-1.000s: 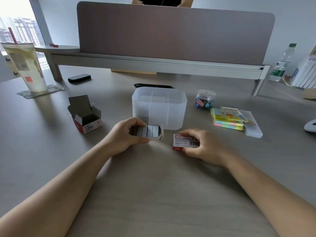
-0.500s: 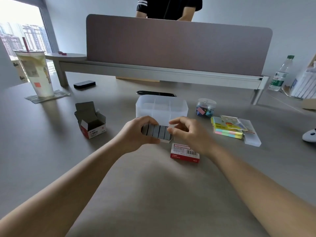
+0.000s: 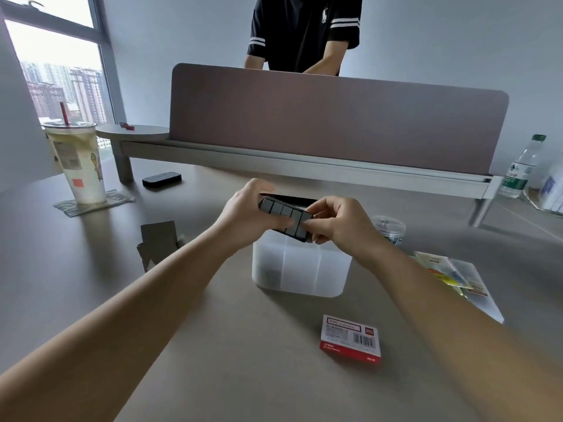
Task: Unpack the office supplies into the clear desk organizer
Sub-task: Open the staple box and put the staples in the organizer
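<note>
Both hands on the tray of staples (image 3: 285, 219), held in the air right above the clear organizer (image 3: 301, 269). Left hand (image 3: 248, 213) is curled round the tray's left end, thumb across the front of the staple rows. Right hand (image 3: 338, 222) pinches the right end, fingertips on the last row or the tray edge — can't tell which. Tray is tilted, right end lower and nearer the camera, staple faces toward the head view. My read: two-hand hold keeps the loose strips from sliding out while they get tipped or lifted into a compartment.

The organizer sits on the counter (image 3: 213, 345) straight under the hands, so anything that slips should land inside. Dividers visible through the front wall; something dark shows low in the left section, can't say what.

The red and white staple box (image 3: 350, 339) lies flat on the counter nearer the camera, apart from the organizer — likely the sleeve this tray came from. An opened cardboard box (image 3: 158, 245) stands left of the organizer, partly behind the left forearm.

Still to unpack, by the look of it: jar of clips (image 3: 388, 228) behind and right of the organizer, and the sticky note packs (image 3: 451, 275) further right.

Risk: strips splitting if the tray tips too steeply.
</note>
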A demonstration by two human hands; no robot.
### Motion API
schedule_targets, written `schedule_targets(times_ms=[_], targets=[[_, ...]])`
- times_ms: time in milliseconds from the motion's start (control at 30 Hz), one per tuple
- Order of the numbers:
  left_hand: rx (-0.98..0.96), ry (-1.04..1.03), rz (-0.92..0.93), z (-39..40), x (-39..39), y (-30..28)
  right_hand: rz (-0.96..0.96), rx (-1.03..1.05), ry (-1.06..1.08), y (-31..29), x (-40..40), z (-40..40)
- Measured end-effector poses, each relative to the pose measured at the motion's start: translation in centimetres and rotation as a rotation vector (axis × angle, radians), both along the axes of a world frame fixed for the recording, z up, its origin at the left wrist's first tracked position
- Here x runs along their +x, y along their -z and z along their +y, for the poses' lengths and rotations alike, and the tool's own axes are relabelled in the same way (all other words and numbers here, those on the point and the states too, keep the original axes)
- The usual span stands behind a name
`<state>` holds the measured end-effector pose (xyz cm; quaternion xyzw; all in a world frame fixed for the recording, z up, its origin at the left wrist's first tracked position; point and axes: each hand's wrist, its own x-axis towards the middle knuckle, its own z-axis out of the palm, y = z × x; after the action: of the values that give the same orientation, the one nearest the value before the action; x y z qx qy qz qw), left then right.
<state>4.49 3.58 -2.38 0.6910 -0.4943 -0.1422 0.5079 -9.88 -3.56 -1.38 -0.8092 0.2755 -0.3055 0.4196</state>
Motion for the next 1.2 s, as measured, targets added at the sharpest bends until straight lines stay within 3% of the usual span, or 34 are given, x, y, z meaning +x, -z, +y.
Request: schedule_targets(times_ms=[200,433,800,1033,1200], targets=[[0.035,-0.069,0.043,-3.1,0.3,-0.3,0.049,-0.033,0.051,0.0,1.1,-2.7],[0.132,0.012,-0.084,-4.4,0.7,0.6,0.218,-0.132,0.014,1.3,1.2,-4.3],[0.166,0.024,-0.162,-5.2,0.9,1.0,0.332,-0.18,-0.04,1.7,0.8,-4.9],[0.221,0.081,-0.286,-5.0,0.4,0.8,0.277,-0.159,-0.029,1.7,0.7,-4.5],[0.187,0.119,-0.185,-4.8,1.0,0.8,0.276,-0.138,-0.011,1.8,0.8,-4.5]])
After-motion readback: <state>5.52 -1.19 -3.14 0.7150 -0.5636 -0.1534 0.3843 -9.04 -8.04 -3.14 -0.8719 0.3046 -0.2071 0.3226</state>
